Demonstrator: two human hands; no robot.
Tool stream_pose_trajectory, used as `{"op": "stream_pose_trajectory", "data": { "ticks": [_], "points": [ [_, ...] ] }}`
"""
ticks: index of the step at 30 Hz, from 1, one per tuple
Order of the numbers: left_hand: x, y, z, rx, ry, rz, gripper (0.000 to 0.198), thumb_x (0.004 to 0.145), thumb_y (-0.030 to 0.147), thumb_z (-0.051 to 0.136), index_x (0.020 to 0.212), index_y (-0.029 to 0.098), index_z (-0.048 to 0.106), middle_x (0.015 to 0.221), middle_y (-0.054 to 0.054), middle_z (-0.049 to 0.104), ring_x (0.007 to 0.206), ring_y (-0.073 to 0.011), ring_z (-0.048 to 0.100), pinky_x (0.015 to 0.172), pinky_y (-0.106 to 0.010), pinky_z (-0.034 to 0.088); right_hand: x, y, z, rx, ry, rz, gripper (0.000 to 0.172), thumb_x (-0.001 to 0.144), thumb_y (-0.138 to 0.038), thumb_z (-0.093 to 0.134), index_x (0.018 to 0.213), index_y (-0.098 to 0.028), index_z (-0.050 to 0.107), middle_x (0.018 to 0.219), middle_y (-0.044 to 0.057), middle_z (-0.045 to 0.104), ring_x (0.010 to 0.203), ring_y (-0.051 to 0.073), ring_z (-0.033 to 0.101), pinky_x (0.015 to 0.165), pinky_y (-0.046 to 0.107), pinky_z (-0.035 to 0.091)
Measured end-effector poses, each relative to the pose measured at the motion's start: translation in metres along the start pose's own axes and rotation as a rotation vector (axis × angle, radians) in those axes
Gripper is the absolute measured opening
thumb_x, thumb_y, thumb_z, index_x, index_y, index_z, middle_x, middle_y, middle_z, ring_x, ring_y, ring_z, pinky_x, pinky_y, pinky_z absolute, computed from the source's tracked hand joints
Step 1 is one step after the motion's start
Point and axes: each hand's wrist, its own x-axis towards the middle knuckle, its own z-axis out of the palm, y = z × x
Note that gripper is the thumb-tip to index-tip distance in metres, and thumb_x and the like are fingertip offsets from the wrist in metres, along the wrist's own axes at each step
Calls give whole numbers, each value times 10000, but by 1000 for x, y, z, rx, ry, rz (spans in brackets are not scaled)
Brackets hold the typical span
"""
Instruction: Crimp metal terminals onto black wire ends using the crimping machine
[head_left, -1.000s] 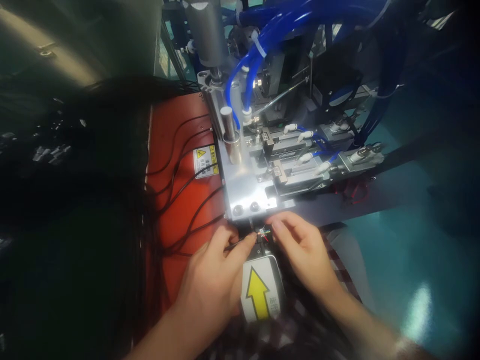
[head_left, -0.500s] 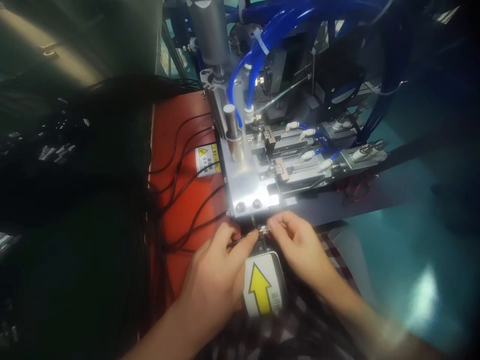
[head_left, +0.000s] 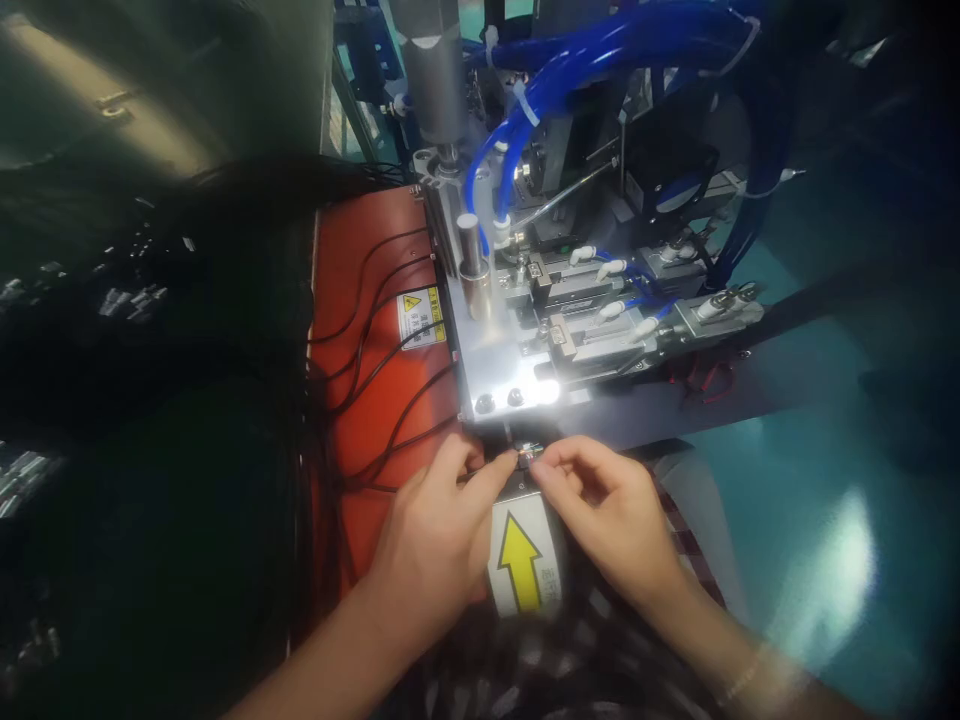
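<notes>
Just below the front edge of the machine's metal plate [head_left: 499, 350], my two hands meet over a small fixture. My left hand [head_left: 442, 510] is closed around the end of a black cable, thumb pointing right; the fingers partly hide the cable. Thin coloured wires [head_left: 529, 452] with pale ends fan out past the thumb tip, over the fixture. Thumb and forefinger of my right hand [head_left: 611, 505] are pinched at the right side of these wires. Exactly which wires it grips is too small to tell. Under the hands is a white label with a yellow arrow [head_left: 520, 560].
Several black cables [head_left: 390, 425] run across the orange-red surface [head_left: 341, 280] at left, past a warning sticker [head_left: 421, 318]. Behind the plate stand a metal post [head_left: 472, 265], pneumatic cylinders [head_left: 592, 340] and blue air hoses [head_left: 600, 55]. A dark bundle [head_left: 255, 180] lies at far left.
The view has shifted slightly. My right hand has turned a little and moved slightly lower beside the wires; my left hand keeps its grip on the cable.
</notes>
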Motion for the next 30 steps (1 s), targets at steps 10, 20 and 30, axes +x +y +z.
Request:
{"op": "stream_pose_trajectory", "data": {
  "ticks": [10, 20, 30],
  "points": [
    [0, -1, 0, -7, 2, 21, 348, 853, 48, 463, 1114, 108, 686, 866, -86, 537, 676, -138, 559, 566, -237, 501, 12, 6, -4, -216, 11, -185, 134, 906, -237, 477, 797, -188, 537, 683, 0, 562, 577, 129, 512, 536, 256, 398],
    [2, 0, 1, -19, 17, 36, 332, 858, 44, 453, 1075, 88, 701, 863, -94, 536, 683, -144, 570, 573, -242, 509, 18, 15, -3, 101, -129, 119, 231, 900, -391, 490, 787, -191, 512, 637, -35, 485, 479, 104, 431, 472, 254, 347],
    [2, 0, -2, -2, -10, 26, 323, 876, 73, 456, 1093, 99, 694, 877, -92, 545, 708, -149, 589, 599, -244, 528, 21, 17, 9, 114, -74, -20, 288, 948, -365, 445, 706, -208, 446, 665, -35, 426, 629, 126, 424, 580, 259, 357]
  ]
}}
